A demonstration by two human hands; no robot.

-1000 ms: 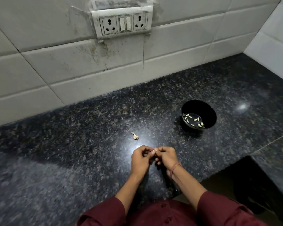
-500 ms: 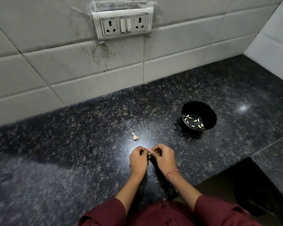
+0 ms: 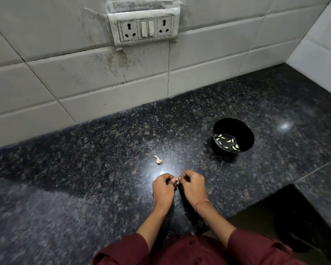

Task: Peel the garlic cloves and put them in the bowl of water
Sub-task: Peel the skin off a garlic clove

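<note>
I look down on a dark, speckled granite bench [image 3: 84, 169] with a bright glare spot near its middle. Behind it stands a white tiled wall [image 3: 65, 73], smudged and stained, which turns a corner at the far right. A grimy socket plate [image 3: 145, 28] with two sockets and two switches sits high on the wall.

A black bowl [image 3: 237, 127] stands on the bench to the right, well apart from the hands. Pale peeled cloves [image 3: 227, 141] lie in the water at its bottom, pointing every which way.

Near the bench's front edge, the left hand [image 3: 163, 190] and right hand [image 3: 193, 188] meet knuckle to knuckle. Both have fingers curled. Each grip pinches the same small garlic clove [image 3: 177, 182], held between the fingertips just above the bench. Only a pale sliver of it shows, so I cannot tell which way it points or how its long axis lies.

A small papery garlic scrap [image 3: 159, 160] lies alone on the bench just beyond the left hand, its thin pale tip pointing away and to the left.

A reddish thread band [image 3: 202, 203] circles the right wrist. Maroon sleeves [image 3: 122, 251] fill the bottom edge.
</note>
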